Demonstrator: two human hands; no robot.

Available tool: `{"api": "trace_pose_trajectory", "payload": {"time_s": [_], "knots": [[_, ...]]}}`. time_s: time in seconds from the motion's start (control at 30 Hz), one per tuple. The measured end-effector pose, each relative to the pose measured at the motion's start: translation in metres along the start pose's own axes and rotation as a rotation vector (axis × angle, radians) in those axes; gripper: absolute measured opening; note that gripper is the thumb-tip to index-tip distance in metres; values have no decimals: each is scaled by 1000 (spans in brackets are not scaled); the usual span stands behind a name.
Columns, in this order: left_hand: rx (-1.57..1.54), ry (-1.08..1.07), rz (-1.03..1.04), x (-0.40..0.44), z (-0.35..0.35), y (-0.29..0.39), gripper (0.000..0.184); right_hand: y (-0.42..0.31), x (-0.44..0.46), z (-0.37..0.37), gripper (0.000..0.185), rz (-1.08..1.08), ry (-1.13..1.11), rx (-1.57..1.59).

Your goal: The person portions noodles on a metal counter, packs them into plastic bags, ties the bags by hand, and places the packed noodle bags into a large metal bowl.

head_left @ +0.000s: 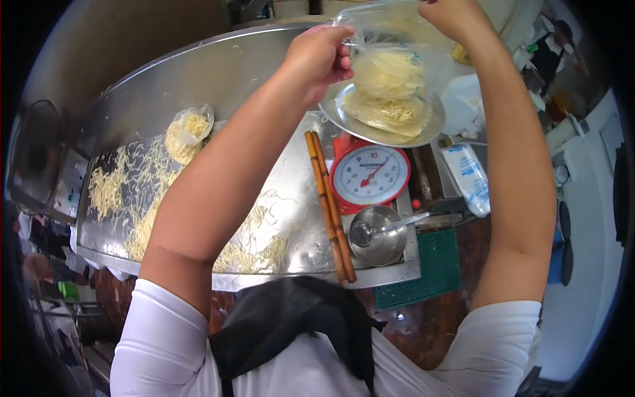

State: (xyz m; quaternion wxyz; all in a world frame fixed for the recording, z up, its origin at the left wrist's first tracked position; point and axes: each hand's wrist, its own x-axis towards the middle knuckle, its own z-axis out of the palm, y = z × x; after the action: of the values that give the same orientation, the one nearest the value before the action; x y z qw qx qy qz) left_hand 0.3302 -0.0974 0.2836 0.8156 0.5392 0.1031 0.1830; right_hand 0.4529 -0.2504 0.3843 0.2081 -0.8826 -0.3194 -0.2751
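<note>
My left hand (324, 58) is closed on the gathered neck of a clear plastic bag (390, 69) with yellow noodles inside. At the top edge my right hand (453, 16) is closed; its fingertips are partly cut off by the frame, and what they grip I cannot make out. Below and behind the bag, more noodles in clear plastic (390, 114) lie in the metal pan (431, 132) of a red dial scale (370, 173). A smaller bag of noodles (186, 135) rests on the steel table at the left.
Loose noodles (109, 188) are spread over the steel table (301, 255). Two bamboo sticks (329, 208) lie beside the scale. A metal bowl (380, 248) with a ladle stands near the front edge. A white-blue package (466, 175) and a green crate (426, 271) are at the right.
</note>
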Motion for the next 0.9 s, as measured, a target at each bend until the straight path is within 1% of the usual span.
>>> {"api": "trace_pose_trajectory", "payload": {"time_s": [0.1,0.13,0.17,0.2,0.23,0.27,0.3,0.33,0.4,0.43,0.5,0.6,0.63,0.67,0.73,0.83,0.9], "knots": [[147,-3,-4,-1,-2,-1,21,51,16,32,46,-258,209,-36],[208,-2,0,-2,-2,3,22,58,11,35,43,-239,84,5],[341,-19,14,5,-7,1,24,60,3,34,41,-228,-35,47],[534,-54,53,7,-10,2,26,54,-2,27,39,42,-305,64],[755,-38,133,19,-20,-1,28,47,-7,20,37,306,-571,78],[1031,-22,278,29,-36,-7,23,54,-13,26,28,357,-562,297],[1279,-6,347,40,-46,-7,18,58,-15,34,20,405,-554,515],[1308,73,354,36,-49,-1,14,49,-13,33,17,387,-452,641],[1375,233,568,31,-50,16,14,32,-7,28,14,358,-253,890],[1296,243,650,29,-51,30,13,20,-3,23,14,340,-179,937],[1135,246,793,16,-51,59,13,-7,0,1,13,260,-168,1046],[822,131,841,-11,-67,98,10,-37,-3,-34,14,105,-207,1199],[644,97,761,-37,-66,112,7,-47,-6,-42,14,44,-228,1249],[467,64,680,-68,-64,124,6,-56,-10,-49,14,3,-259,1234],[326,55,664,-108,-77,139,3,-77,-24,-56,14,-79,-323,1204],[380,111,648,-162,-105,133,2,-108,-55,-36,14,-56,-454,1127],[458,111,594,-197,-131,109,4,-111,-77,10,12,-103,-681,1192]]}}
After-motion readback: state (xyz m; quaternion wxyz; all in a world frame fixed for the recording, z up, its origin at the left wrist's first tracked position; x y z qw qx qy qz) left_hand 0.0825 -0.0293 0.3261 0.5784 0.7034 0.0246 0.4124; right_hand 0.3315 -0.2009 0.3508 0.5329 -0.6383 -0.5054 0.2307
